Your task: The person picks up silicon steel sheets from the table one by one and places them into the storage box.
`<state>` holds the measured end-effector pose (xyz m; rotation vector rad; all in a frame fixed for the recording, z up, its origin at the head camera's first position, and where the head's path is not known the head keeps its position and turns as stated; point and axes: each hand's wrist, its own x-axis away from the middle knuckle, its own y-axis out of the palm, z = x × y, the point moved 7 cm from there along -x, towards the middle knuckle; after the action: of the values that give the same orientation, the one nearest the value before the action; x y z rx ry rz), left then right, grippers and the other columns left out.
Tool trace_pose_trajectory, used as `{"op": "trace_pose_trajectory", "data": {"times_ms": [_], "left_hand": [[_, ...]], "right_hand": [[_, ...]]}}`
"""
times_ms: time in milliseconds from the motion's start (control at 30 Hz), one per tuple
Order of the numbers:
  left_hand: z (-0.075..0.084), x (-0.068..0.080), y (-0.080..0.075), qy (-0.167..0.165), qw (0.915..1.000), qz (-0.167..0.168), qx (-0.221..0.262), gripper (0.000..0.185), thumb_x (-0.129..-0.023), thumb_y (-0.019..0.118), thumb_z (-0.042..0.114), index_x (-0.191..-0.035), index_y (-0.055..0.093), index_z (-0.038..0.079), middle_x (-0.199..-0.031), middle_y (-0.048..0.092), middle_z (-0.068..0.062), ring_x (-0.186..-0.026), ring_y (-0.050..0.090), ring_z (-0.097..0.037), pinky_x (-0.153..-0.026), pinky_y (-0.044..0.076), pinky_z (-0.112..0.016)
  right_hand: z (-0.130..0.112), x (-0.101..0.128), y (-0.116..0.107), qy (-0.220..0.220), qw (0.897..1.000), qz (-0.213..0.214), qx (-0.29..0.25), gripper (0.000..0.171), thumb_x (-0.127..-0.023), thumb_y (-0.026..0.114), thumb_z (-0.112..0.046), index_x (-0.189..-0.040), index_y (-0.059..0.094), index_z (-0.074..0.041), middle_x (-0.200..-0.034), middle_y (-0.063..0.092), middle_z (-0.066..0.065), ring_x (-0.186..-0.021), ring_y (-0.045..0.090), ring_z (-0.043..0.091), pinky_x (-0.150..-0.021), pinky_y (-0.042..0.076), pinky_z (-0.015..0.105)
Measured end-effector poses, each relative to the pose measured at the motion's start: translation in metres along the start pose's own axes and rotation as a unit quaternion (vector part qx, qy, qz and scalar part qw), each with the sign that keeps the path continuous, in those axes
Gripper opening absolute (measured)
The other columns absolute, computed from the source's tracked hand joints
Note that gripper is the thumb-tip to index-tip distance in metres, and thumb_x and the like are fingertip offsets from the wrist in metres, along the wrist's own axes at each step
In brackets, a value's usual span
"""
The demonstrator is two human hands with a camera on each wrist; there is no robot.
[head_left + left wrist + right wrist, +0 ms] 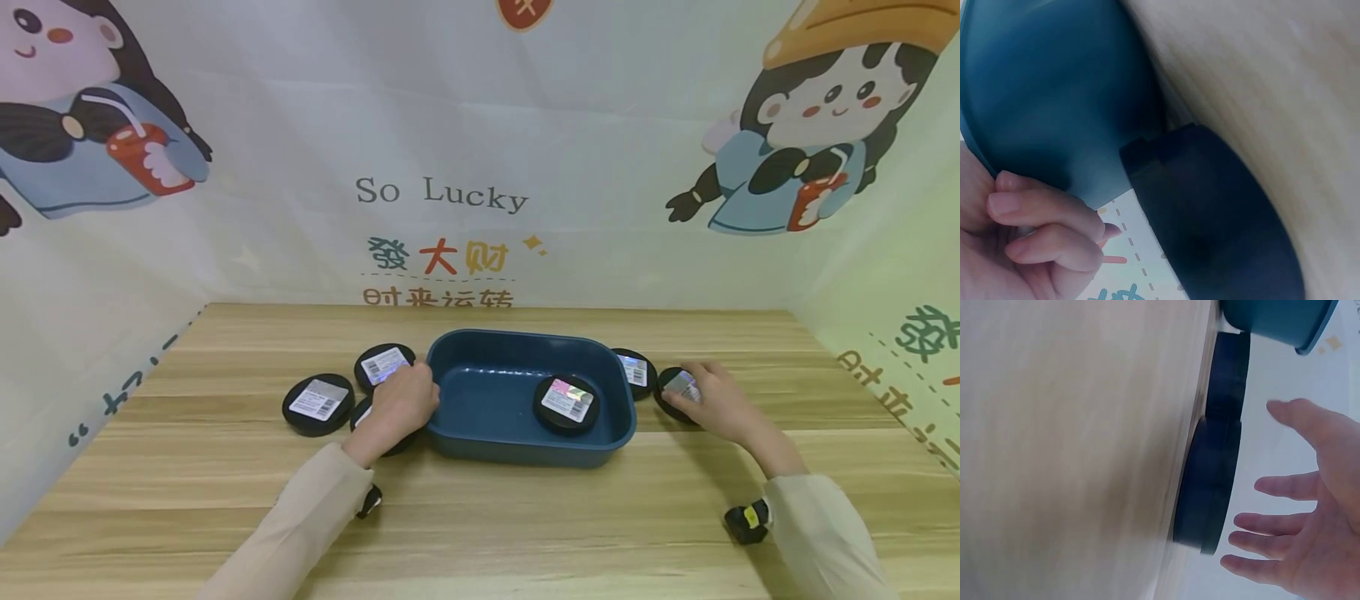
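In the head view my left hand [405, 400] is at the left rim of a dark blue plastic bin [480, 450]. Its fingers [1054, 209] curl in toward the palm at the bin's edge and grip there; the thumb is mostly hidden. One black round flat case [567, 405] with a white label lies inside the bin, toward the right. My right hand [718, 404] hovers over another labelled black case [678, 392] right of the bin. From the right wrist, its spread fingers [1272, 523] show beside that case [1207, 487] with nothing between them.
Left of the bin lie several more black cases: one at far left [318, 405], one behind my left hand [384, 365], and one partly under it [397, 446]. A further case [636, 373] sits against the bin's right side. Printed cloth [600, 167] walls in the wooden table [555, 533].
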<state>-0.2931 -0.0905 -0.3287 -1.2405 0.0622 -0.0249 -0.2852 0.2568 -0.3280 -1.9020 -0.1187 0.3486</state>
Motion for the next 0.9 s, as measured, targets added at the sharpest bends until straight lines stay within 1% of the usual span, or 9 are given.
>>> {"op": "trace_pose_trajectory", "data": {"times_ms": [167, 300, 433, 567, 733, 900], "left_hand": [[0.000, 0.000, 0.000, -0.003, 1.0000, -0.003, 0.002, 0.025, -0.085, 0.048, 0.012, -0.097, 0.055, -0.008, -0.090, 0.060, -0.024, -0.077, 0.058, -0.030, -0.062, 0.045, -0.046], [0.000, 0.000, -0.001, -0.003, 1.0000, -0.001, 0.003, 0.026, -0.085, 0.049, 0.012, -0.098, 0.055, -0.009, -0.092, 0.060, -0.024, -0.080, 0.059, -0.031, -0.063, 0.045, -0.046], [0.000, 0.001, -0.001, -0.002, 1.0000, 0.001, 0.003, 0.026, -0.085, 0.048, 0.012, -0.099, 0.055, -0.009, -0.092, 0.059, -0.024, -0.080, 0.059, -0.032, -0.063, 0.045, -0.046], [0.001, 0.001, -0.001, 0.000, 1.0000, 0.005, 0.002, 0.025, -0.085, 0.049, 0.012, -0.098, 0.055, -0.009, -0.091, 0.059, -0.024, -0.080, 0.059, -0.032, -0.063, 0.045, -0.046], [0.001, 0.002, -0.001, 0.002, 1.0000, 0.007, 0.003, 0.022, -0.084, 0.049, 0.011, -0.093, 0.055, -0.008, -0.088, 0.059, -0.024, -0.078, 0.059, -0.032, -0.062, 0.045, -0.046], [0.001, 0.002, -0.001, -0.004, 1.0000, 0.001, 0.001, 0.022, -0.084, 0.048, 0.011, -0.094, 0.055, -0.008, -0.090, 0.059, -0.024, -0.081, 0.059, -0.032, -0.063, 0.045, -0.046]], "right_hand": [[0.009, 0.001, 0.002, 0.011, 1.000, -0.015, 0.012, 0.068, -0.082, 0.060, -0.036, -0.118, 0.040, 0.018, -0.113, 0.040, 0.044, -0.103, 0.041, 0.054, -0.082, 0.036, 0.056], [0.015, 0.001, 0.003, 0.022, 0.999, -0.026, 0.010, 0.079, -0.078, 0.063, -0.043, -0.122, 0.035, 0.017, -0.113, 0.038, 0.045, -0.102, 0.041, 0.055, -0.081, 0.036, 0.057], [0.018, 0.003, 0.005, 0.025, 0.999, -0.037, 0.003, 0.086, -0.074, 0.067, -0.044, -0.124, 0.031, 0.016, -0.112, 0.037, 0.046, -0.098, 0.044, 0.054, -0.078, 0.038, 0.056], [0.019, 0.004, 0.007, 0.023, 0.998, -0.051, 0.002, 0.088, -0.071, 0.069, -0.042, -0.124, 0.030, 0.017, -0.110, 0.038, 0.047, -0.095, 0.046, 0.053, -0.076, 0.039, 0.055], [0.021, 0.002, 0.010, 0.028, 0.997, -0.072, 0.006, 0.088, -0.071, 0.069, -0.041, -0.123, 0.030, 0.018, -0.108, 0.040, 0.046, -0.091, 0.049, 0.049, -0.073, 0.041, 0.052], [0.023, -0.001, 0.012, 0.030, 0.996, -0.084, 0.010, 0.088, -0.071, 0.069, -0.042, -0.122, 0.030, 0.020, -0.106, 0.041, 0.045, -0.088, 0.050, 0.045, -0.072, 0.041, 0.050]]}}
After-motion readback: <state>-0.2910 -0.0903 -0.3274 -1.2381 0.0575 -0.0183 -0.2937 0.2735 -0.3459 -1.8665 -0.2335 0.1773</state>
